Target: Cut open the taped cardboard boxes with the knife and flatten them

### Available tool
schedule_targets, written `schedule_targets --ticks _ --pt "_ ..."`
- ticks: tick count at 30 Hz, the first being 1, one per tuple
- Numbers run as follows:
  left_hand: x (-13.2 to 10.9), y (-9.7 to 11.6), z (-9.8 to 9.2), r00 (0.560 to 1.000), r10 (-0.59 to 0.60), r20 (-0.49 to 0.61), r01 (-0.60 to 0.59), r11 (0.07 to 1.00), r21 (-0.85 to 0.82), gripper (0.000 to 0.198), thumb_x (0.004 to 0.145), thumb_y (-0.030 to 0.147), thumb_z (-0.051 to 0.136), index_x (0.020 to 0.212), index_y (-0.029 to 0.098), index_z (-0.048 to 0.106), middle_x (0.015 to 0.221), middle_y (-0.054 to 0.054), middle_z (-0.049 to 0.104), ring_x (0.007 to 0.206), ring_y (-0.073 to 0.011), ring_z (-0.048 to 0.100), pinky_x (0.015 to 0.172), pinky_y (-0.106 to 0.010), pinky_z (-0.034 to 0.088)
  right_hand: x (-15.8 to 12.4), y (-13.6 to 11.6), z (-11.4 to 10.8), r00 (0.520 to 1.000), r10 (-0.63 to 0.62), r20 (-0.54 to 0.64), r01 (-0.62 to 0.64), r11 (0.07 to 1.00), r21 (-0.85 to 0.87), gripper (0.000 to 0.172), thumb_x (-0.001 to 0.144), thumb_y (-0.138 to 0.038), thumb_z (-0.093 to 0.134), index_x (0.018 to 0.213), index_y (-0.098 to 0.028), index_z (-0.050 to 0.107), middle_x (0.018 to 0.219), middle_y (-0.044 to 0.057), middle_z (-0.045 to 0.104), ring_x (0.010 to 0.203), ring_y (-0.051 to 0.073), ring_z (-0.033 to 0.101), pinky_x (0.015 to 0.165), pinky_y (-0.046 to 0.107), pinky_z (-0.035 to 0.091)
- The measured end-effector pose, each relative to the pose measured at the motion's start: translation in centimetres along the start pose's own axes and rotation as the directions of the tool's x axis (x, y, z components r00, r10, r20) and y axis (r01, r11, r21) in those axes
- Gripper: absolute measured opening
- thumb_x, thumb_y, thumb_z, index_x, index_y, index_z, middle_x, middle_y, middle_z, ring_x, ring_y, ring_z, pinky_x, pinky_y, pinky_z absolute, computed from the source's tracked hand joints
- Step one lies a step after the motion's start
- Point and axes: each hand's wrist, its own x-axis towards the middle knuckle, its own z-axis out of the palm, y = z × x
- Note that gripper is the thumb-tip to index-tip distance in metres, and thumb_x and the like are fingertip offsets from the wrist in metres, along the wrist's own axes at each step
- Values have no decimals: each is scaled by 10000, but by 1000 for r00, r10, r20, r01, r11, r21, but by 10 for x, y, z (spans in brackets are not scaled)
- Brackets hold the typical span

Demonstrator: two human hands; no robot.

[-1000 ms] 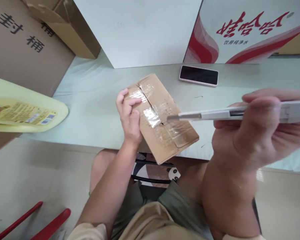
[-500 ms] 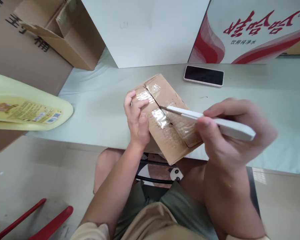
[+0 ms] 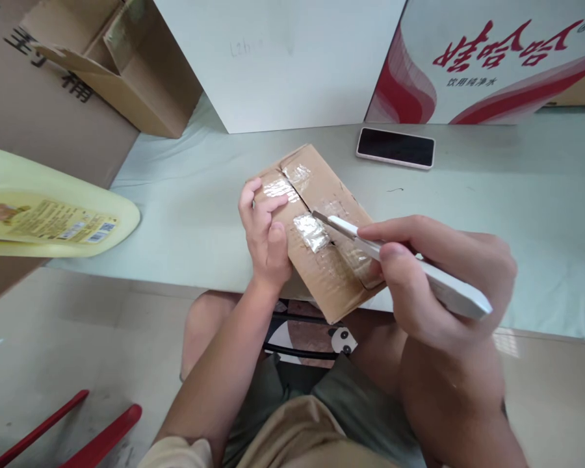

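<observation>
A small cardboard box [image 3: 329, 286] with clear tape across its top seam rests at the table's front edge, turned at an angle. My left hand [image 3: 268, 234] grips its left side, fingers lying over the taped top. In my right hand [image 3: 439, 279] is a white utility knife [image 3: 451, 286], with the fingers closed round its handle. The blade points left, and its tip is at the seam, beside a shiny patch of tape [image 3: 311, 232]. Whether the blade has gone into the tape I cannot tell.
A phone [image 3: 396, 148] lies behind the box on the pale cloth-covered table [image 3: 185, 195]. At the back stand a white carton [image 3: 287, 65], a red-and-white carton [image 3: 482, 71] and an open cardboard box [image 3: 146, 84]. A yellow bottle [image 3: 53, 208] is at left.
My right hand has shifted left and slightly down, its index finger now farther forward along the knife. The handle end has tipped lower, while the blade tip stays near the seam.
</observation>
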Motion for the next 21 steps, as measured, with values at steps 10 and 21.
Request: schedule_targets --ticks 10,21 --pt "0 1 -2 1000 16 25 -17 999 43 461 1050 613 355 1170 303 675 1487 -65 502 1435 -276 508 1232 -495 416 -4 -1 11 983 -177 40 180 975 -132 152 898 -110 564 882 -194 689 603 -46 628 426 58 463 460 201 394" --pt "0 4 2 999 51 18 -52 998 41 380 1055 487 364 1171 298 673 1465 -69 490 1409 -257 503 1199 -467 429 -5 7 14 976 -209 -60 201 973 -111 182 863 -85 556 819 -201 689 608 -32 674 445 77 572 419 197 418"
